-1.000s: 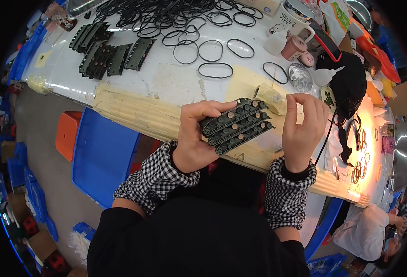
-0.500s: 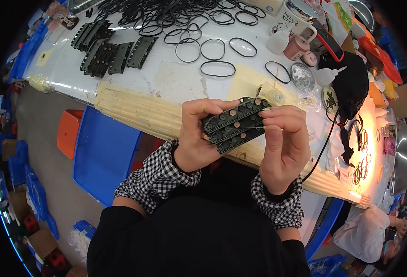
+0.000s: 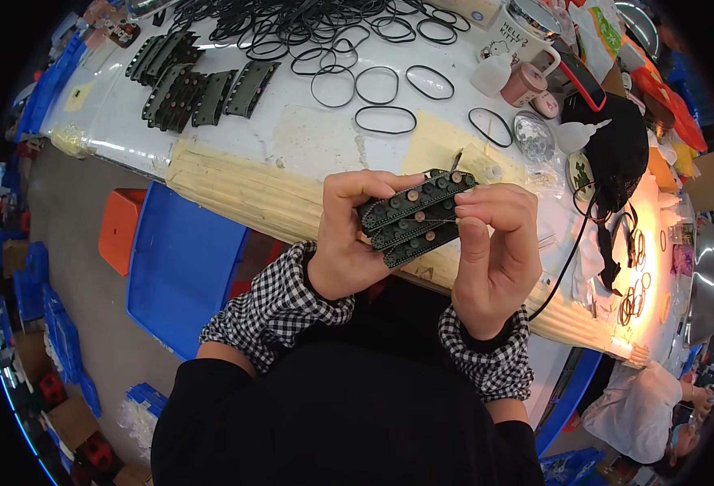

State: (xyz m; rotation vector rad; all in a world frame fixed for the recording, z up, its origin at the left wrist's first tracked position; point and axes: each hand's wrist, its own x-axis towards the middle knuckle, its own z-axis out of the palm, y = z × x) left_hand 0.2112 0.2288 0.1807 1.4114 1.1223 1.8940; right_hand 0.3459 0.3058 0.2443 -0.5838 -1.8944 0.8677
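In the head view, the left hand (image 3: 349, 235) is clamping a stack of dark green strips (image 3: 413, 215) from the left end, thumb along the top and fingers curled beneath. The strips are studded with small round brown buttons and are being held in the air just above the near edge of the table (image 3: 308, 138), over its ribbed cream edging (image 3: 243, 190). The right hand (image 3: 494, 251) is closing on the stack's right end, its fingertips (image 3: 474, 212) pinched together against the strips, seemingly on a thin black band stretched across them, though that is too fine to be sure of.

More dark green strips (image 3: 195, 81) are lying in a loose group near the table's far left corner. Black rubber loops (image 3: 349, 57) are spreading along the far edge, with single ones nearer the middle. A white mug (image 3: 519, 32) and a pink cup (image 3: 520, 83) are standing toward the far right corner, and a black cloth item (image 3: 616, 150) is sitting near the right edge. Below the table on the left, a blue bin (image 3: 179, 267) and an orange box (image 3: 118, 231) are resting on the floor.
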